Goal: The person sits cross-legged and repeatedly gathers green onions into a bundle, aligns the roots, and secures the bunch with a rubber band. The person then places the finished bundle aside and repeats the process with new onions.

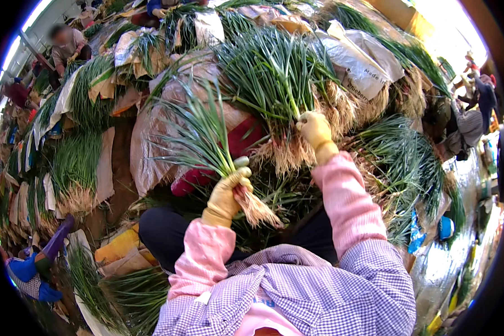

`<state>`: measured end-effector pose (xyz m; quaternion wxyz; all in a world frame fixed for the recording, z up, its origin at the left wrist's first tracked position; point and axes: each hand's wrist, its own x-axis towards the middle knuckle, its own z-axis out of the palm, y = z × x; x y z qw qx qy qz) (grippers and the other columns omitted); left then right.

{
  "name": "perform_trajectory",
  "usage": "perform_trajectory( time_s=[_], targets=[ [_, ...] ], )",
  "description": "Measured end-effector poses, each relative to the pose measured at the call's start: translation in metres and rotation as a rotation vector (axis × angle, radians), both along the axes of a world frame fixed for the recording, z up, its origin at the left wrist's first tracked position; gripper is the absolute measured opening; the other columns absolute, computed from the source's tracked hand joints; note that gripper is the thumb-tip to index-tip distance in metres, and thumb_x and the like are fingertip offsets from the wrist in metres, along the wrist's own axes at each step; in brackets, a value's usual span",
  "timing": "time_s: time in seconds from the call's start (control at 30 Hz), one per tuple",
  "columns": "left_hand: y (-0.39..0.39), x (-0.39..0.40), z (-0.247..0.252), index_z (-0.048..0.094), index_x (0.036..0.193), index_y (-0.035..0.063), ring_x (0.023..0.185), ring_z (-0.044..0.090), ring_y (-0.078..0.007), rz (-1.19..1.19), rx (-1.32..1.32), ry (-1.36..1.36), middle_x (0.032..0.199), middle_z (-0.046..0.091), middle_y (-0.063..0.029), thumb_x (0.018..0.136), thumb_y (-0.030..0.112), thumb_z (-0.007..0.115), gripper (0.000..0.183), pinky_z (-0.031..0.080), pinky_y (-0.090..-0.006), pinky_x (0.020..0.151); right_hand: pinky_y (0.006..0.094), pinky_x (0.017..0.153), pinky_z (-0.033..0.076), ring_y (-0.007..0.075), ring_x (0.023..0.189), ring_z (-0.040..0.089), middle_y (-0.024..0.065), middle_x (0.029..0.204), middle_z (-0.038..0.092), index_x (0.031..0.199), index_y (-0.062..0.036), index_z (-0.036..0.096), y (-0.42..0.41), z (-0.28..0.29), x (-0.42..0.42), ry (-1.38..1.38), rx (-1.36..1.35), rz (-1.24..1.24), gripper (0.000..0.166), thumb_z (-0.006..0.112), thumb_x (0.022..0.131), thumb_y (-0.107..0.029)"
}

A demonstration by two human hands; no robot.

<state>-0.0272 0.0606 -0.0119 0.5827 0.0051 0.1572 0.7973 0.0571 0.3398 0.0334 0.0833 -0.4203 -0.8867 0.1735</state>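
Observation:
My left hand (224, 197), in a yellowish glove, is closed around a small bunch of green onions (212, 143). Their leaves fan up and to the left, and the pale roots hang below the fist. My right hand (318, 131), gloved alike, pinches a green onion stalk (293, 101) at the right edge of a large heap of green onions (264, 67). The heap's roots point towards me and rest above loose green leaves (285, 189) between my knees. A dark red cloth-like item (245, 136) lies partly hidden behind the held bunch.
A large plastic-wrapped bundle (151, 147) lies left of the heap. Printed white sacking (361, 63) covers onions behind it. More green onions lie at right (407, 155) and left (77, 164). Other people sit at far left (69, 46) and lower left (31, 273).

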Motion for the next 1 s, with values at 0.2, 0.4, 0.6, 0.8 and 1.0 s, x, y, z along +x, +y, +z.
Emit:
perform_trajectory(
  time_s=[0.2,0.4,0.6,0.8,1.0],
  targets=[
    [0.019,0.014,0.007,0.06,0.092,0.0051,0.072,0.062,-0.0192,0.02,-0.303,0.241,0.103,0.063,-0.0138,0.081,-0.001,0.059,0.012,0.051,-0.0343,0.08,0.0342,0.07,0.05,0.0254,0.076,0.063,0.0135,0.083,0.063,0.093,-0.0081,0.065,-0.124,0.019,0.044,0.311,-0.331,0.616,0.021,0.065,0.08,-0.024],
    [-0.008,0.003,0.035,0.061,0.093,0.0107,0.106,0.059,-0.0255,0.201,0.053,0.052,0.104,0.064,-0.0065,0.082,-0.003,0.055,0.019,0.042,-0.057,0.094,0.0345,0.077,0.051,0.0224,0.088,0.061,0.0099,0.099,0.063,0.1,-0.0105,0.064,-0.034,0.003,0.025,0.315,0.067,0.004,0.026,0.062,0.084,-0.031],
    [-0.022,-0.013,0.02,0.05,0.126,0.0096,0.076,0.058,-0.0116,0.099,0.17,-0.21,0.112,0.061,-0.0089,0.087,0.005,0.055,0.04,0.05,-0.0307,0.072,0.0313,0.07,0.048,0.0176,0.073,0.059,0.0122,0.083,0.064,0.096,-0.0076,0.064,-0.028,0.036,0.007,0.254,-0.413,-0.022,0.021,0.067,0.081,-0.021],
    [-0.018,0.019,0.042,0.057,0.098,0.0074,0.076,0.061,-0.0155,0.076,-0.19,0.079,0.108,0.061,-0.0119,0.082,0.002,0.058,0.016,0.052,-0.0385,0.075,0.0315,0.06,0.05,0.0205,0.064,0.062,0.0089,0.078,0.066,0.088,-0.0096,0.064,-0.062,0.005,0.039,0.489,-0.063,0.155,0.014,0.068,0.079,-0.02],
    [0.002,0.021,0.023,0.061,0.091,0.002,0.065,0.061,-0.0206,0.071,-0.469,0.376,0.063,0.059,-0.0068,0.08,0.001,0.06,0.011,0.051,-0.0362,0.081,0.0345,0.063,0.05,0.0298,0.071,0.062,0.0115,0.077,0.063,0.085,-0.0109,0.063,-0.154,-0.005,0.052,0.457,-0.191,0.555,0.011,0.065,0.076,-0.017]
  ],
)
